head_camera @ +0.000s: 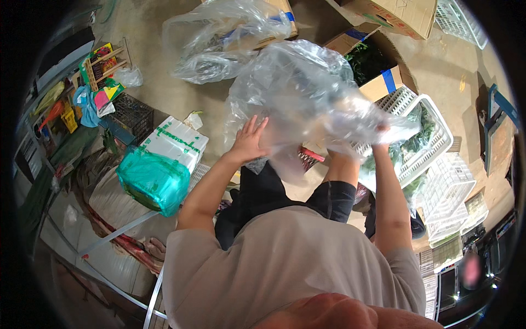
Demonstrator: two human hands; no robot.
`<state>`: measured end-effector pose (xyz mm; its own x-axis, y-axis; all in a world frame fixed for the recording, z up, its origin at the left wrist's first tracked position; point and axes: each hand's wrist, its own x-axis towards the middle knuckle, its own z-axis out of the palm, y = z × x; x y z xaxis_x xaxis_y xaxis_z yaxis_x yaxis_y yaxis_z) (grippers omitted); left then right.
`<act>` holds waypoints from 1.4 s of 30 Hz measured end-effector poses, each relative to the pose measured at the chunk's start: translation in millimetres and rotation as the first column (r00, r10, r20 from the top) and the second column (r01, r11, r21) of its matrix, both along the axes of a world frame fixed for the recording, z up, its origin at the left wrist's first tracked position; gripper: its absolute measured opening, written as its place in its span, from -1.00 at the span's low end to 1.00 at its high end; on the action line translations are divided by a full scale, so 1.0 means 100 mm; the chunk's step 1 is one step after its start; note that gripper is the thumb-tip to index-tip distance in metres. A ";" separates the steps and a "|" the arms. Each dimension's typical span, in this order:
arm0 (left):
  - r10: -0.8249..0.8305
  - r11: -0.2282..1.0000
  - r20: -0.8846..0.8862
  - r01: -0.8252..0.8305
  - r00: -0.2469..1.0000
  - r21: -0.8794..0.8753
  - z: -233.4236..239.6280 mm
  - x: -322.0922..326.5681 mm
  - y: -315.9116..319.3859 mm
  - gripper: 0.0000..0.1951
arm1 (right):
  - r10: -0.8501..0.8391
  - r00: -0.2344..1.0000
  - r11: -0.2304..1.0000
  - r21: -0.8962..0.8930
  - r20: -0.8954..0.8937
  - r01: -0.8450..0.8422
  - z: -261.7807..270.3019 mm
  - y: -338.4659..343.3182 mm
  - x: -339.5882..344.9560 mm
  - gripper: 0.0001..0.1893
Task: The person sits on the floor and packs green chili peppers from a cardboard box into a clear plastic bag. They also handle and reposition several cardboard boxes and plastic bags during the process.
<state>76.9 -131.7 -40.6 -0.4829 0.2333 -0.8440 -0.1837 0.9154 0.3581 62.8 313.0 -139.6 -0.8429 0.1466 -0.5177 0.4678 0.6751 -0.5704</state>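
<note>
A large clear plastic bag point(287, 90) spreads out in front of me, puffed and crumpled. My left hand point(250, 140) lies against its near left side with the fingers apart. At the bag's right end my right hand point(382, 133) grips the gathered plastic, which partly veils the fingers. Behind and right of the bag is an open cardboard box point(377, 84) with leafy greens point(363, 55) inside. Just beyond my right hand, a white plastic crate point(441, 142) holds bagged greens point(425, 127). Part of a red-rimmed basket point(313, 154) shows beneath the bag.
Another clear plastic bag point(205, 61) lies over cardboard at the top. To the left are a white foam box point(178, 137), a green-wrapped bundle point(158, 179) and a black crate point(129, 111). Several white crates point(448, 185) stand at the right, near a blue-framed cart point(499, 127).
</note>
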 end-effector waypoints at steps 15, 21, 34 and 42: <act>-0.196 0.953 -0.620 0.297 0.760 0.062 -1.04 -0.67 -0.27 -0.84 | 0.864 0.471 0.499 0.179 -0.176 -0.848 -0.98 -0.22 0.23 -0.68; -0.094 0.928 -0.803 0.343 0.588 0.143 -1.23 -0.28 -0.43 -0.85 | 0.686 0.680 0.723 0.134 -0.258 -0.678 -1.36 -0.25 0.45 -0.55; 0.420 0.617 -0.549 0.216 0.723 0.757 -1.04 0.34 -0.13 -0.48 | 0.208 0.893 0.874 -0.334 -0.398 -0.353 -0.03 -2.54 1.01 -0.52; 0.566 0.652 -0.768 -0.409 -0.299 0.639 -1.06 0.20 -3.10 -0.65 | 0.139 0.550 0.920 -0.099 -0.823 -0.380 0.85 -2.63 -0.11 -0.55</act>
<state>97.1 -441.2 -146.5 -0.6790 -0.5472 0.4894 -0.0103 0.6736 0.7390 51.5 50.1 -54.5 -0.9045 -0.1720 0.3902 -0.4231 0.4763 -0.7708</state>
